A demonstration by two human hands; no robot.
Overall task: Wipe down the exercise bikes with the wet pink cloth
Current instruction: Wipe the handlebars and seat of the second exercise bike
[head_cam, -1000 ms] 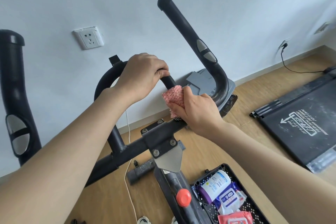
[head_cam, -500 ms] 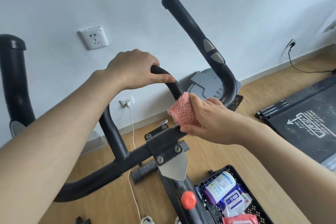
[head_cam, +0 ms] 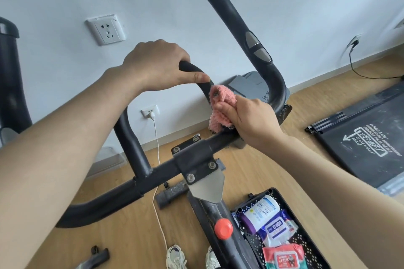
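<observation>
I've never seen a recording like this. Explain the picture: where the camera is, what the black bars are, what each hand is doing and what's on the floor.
This is one picture, from a camera worn on the person's head, looking forward and down, so both bare arms reach in from below. The black tubes are the handlebar of an exercise bike; the red knob sits lower on its frame. The left hand grips the curved inner bar. The right hand holds a pink cloth against that same bar, just below the left hand. On the wooden floor beside the bike, a black basket holds a wipes canister and wipe packs. A dark treadmill lies at right. The person's shoes show at the bottom.
</observation>
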